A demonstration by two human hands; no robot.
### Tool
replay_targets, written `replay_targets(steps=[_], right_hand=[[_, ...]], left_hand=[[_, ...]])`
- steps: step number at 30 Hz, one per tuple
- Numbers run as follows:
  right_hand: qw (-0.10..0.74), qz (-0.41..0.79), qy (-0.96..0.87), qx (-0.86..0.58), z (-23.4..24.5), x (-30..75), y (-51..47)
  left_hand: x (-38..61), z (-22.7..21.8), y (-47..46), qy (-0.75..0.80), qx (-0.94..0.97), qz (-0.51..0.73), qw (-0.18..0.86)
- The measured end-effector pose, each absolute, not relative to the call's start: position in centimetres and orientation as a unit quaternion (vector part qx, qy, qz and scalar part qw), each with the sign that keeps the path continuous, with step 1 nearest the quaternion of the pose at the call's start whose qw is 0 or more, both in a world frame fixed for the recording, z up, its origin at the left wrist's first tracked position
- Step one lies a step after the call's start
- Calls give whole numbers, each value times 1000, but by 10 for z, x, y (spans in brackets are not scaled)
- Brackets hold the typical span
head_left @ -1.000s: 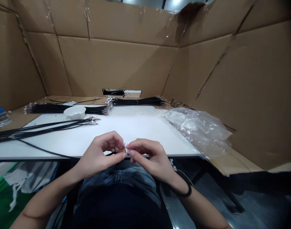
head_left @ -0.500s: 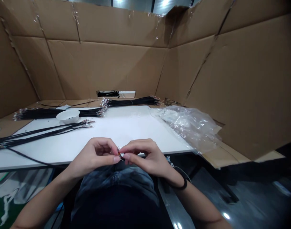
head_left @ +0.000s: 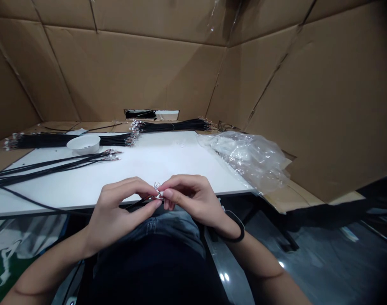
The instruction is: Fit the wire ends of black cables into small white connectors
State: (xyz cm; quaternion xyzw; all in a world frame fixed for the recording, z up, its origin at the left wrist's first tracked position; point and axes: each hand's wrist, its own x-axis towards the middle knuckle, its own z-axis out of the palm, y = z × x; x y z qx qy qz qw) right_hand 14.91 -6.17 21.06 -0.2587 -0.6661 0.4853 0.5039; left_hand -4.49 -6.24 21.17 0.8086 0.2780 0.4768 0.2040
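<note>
Head view: a seated person looks down past their denim-covered lap at two hands raised together just over the front edge of the counter.

Thin black cable: its end, with fine orange and red wires and tiny pale tips, sits between both hands; the rest runs down-left, out of sight behind the left hand.

Left hand: fingers curled and closed, pinching the cable end against the thumb.

Right hand: fingers closed on the same end, fingertips touching those of the other hand; a black elastic band circles the wrist.

Surface: a white-topped counter holds a shallow white bowl, two tied bundles of black cables, loose black cables and a crumpled clear plastic bag.

Room: brown cardboard sheets line the back and right side, above a grey floor.

Writing: a small white marking below the counter edge is too small to read.
</note>
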Motion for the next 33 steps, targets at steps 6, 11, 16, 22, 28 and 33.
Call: replay_targets(steps=[6, 11, 16, 22, 28, 33], right_hand=[[496, 532, -631, -269, 209, 150, -63], [488, 555, -618, -268, 207, 148, -62], [474, 580, -611, -254, 207, 148, -61], [431, 659, -576, -220, 206, 150, -57], [433, 685, -556, -186, 205, 149, -58], [438, 679, -551, -211, 205, 148, -60]], left_hand=[[-44, 210, -63, 211, 833, 503, 91], [-44, 209, -60, 209, 843, 494, 34], [-44, 209, -62, 208, 857, 469, -39], [-44, 210, -64, 199, 859, 471, 4], [-47, 211, -66, 188, 864, 465, 37], [-47, 208, -64, 193, 858, 476, -29]])
